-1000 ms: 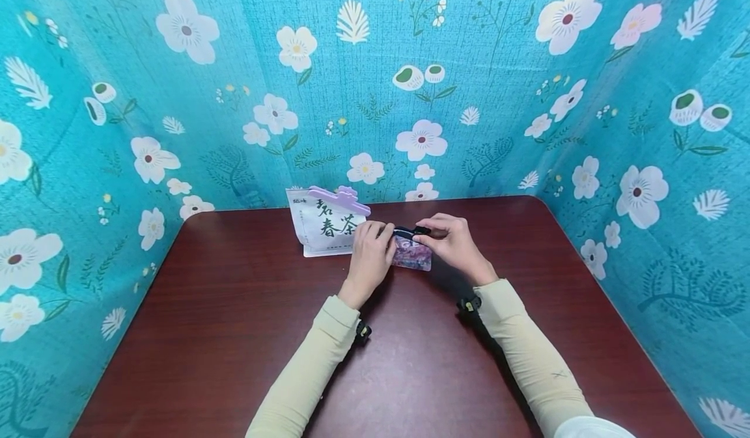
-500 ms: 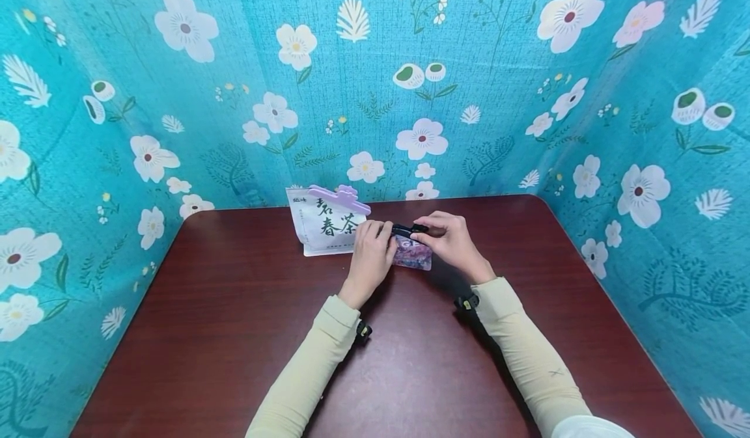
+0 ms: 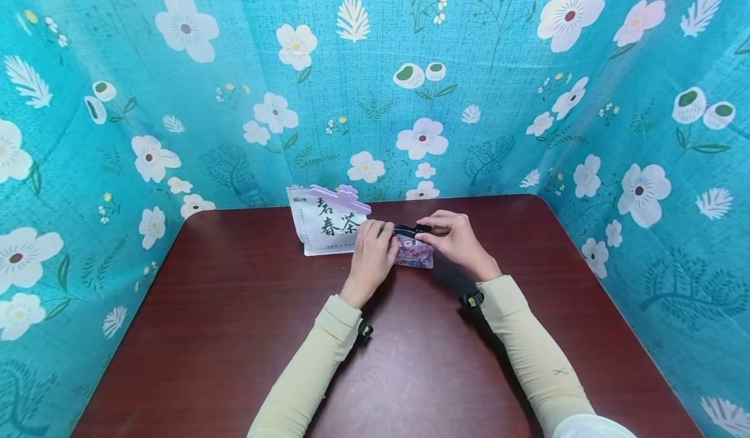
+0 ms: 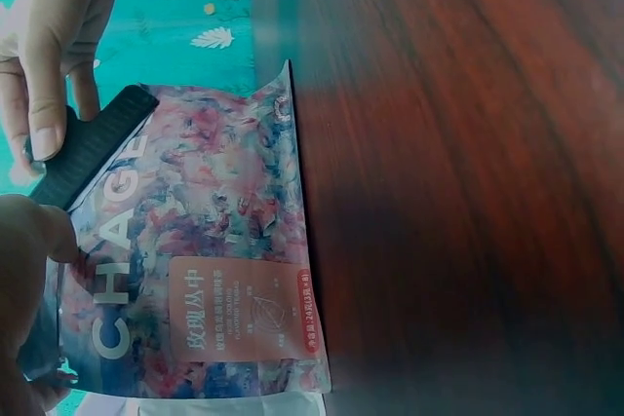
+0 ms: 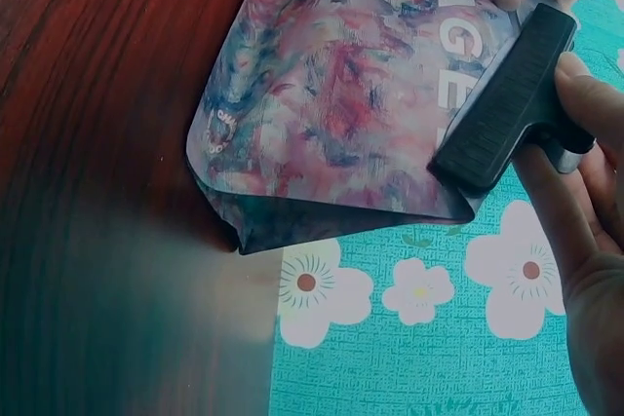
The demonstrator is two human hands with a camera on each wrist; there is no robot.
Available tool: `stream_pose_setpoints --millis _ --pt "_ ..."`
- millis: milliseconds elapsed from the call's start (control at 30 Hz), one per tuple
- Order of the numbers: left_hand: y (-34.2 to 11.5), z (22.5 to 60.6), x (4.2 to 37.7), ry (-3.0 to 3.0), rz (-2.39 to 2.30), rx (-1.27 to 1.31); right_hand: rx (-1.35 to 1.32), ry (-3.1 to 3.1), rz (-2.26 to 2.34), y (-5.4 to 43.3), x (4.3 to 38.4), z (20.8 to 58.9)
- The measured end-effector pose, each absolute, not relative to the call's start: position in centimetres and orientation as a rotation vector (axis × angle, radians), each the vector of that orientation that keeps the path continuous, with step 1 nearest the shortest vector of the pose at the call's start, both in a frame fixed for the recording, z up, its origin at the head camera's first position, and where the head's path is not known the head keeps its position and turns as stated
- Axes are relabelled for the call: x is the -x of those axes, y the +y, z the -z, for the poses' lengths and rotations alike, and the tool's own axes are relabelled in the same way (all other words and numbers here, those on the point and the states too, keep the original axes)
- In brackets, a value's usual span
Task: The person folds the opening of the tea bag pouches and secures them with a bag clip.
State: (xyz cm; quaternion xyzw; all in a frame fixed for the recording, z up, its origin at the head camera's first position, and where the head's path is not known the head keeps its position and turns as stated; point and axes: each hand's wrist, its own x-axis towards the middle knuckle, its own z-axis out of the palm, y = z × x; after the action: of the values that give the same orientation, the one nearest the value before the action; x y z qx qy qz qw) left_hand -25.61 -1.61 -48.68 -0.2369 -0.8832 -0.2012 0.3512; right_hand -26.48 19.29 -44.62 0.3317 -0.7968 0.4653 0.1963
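A pouch printed in blotchy pink and blue point(image 4: 214, 211), lettered CHAGE down its front, stands on the table with its bottom fold down. My left hand point(image 3: 372, 252) holds its top edge near the left corner, thumb in front in the left wrist view. With thumb and fingers, my right hand point(image 3: 459, 241) pinches the handle of a black bag clip point(image 5: 507, 99). The clip's long bar lies slanted over the top edge at the right corner, across the end of the lettering. In the head view my left hand hides the left part of the pouch.
Just left of the pouch stands a white bag point(image 3: 321, 230) with dark green Chinese characters, a purple clip point(image 3: 340, 198) across its top. Both are near the back edge of the dark red table point(image 3: 234, 334). A blue flowered curtain point(image 3: 375, 99) rises behind and along the sides.
My right hand has shifted slightly to the right, the black bag clip and pouch moving a little with it. My left hand keeps its hold on the top edge.
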Motion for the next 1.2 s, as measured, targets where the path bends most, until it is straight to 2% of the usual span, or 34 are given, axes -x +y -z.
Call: stream_pose_setpoints --millis 933,1200 --pt "-1.2 48.8 25.2 -2.303 0.521 0.598 -0.872 -2.183 -1.4 19.3 26.0 45.3" --pt "-1.5 48.3 25.3 -2.323 0.405 0.611 -0.898 -2.241 -1.316 20.4 27.7 47.4"
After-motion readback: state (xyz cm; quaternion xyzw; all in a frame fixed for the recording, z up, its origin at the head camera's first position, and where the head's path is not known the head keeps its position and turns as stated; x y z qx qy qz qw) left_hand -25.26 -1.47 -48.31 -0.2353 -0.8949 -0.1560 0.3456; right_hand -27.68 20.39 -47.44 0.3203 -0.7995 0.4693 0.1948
